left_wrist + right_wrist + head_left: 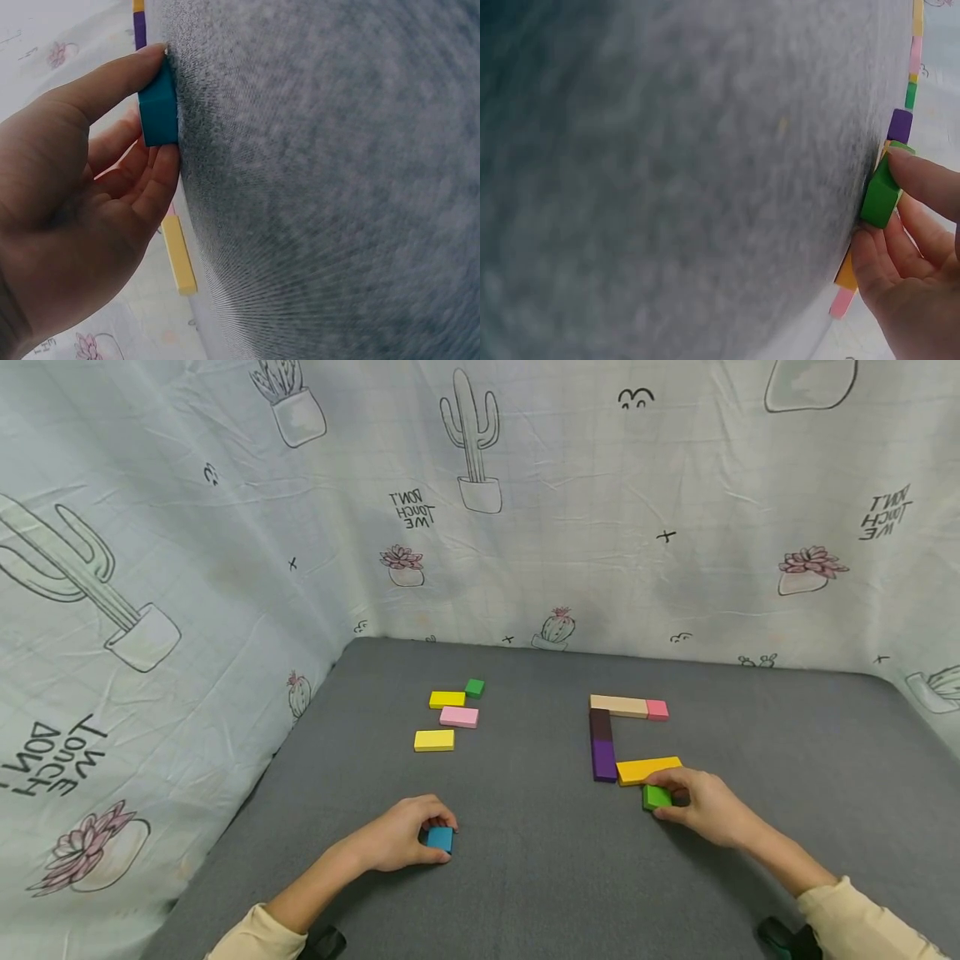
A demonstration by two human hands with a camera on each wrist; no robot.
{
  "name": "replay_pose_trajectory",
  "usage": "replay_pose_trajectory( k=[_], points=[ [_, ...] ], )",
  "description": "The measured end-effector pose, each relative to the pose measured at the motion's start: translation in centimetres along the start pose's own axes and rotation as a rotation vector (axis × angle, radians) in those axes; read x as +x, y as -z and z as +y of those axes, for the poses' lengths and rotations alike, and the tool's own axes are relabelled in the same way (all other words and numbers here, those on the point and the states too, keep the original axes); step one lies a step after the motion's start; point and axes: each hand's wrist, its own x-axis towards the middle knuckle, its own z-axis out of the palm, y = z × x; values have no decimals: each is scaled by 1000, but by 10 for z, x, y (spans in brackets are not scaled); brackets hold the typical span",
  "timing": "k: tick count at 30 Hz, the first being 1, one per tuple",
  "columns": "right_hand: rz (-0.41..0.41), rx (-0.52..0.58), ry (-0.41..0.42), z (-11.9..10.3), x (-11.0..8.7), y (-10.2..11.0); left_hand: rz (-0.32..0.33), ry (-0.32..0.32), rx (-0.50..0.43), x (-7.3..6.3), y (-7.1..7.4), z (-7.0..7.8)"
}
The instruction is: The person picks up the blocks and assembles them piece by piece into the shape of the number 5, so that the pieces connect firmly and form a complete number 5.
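A blue block (440,839) is pinched between the thumb and fingers of my left hand (401,835), low over the grey table at front left of centre. In the left wrist view the blue block (159,112) is at the tabletop. My right hand (708,806) grips a light green block (656,797) by its sides, just in front of an orange-yellow block (641,770). That block meets the lower end of a purple block (603,760). Beyond the purple one come a dark brown block (600,725), a tan block (618,705) and a pink-red block (657,710), joined in a bracket shape.
Left of the bracket lie loose blocks: a near yellow one (434,741), a pink one (459,717), a far yellow one (447,699) and a dark green one (475,688). A cactus-print curtain (585,510) borders the grey tabletop (525,893) at back and left.
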Motion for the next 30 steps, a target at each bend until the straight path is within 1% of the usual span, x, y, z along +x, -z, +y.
replay_pose_trajectory(
  k=[6,16,26,30],
  points=[
    [3,-14,-29,8,-4,7,-2,4,-4,0,0,-1],
    [36,-88,-42,25,-10,23,5,-11,-6,0,-1,-1],
    [47,-144,-67,41,-6,36,4,-12,-8,0,0,0],
    [22,-154,-59,43,-1,41,2,-10,-11,-1,0,0]
  ],
)
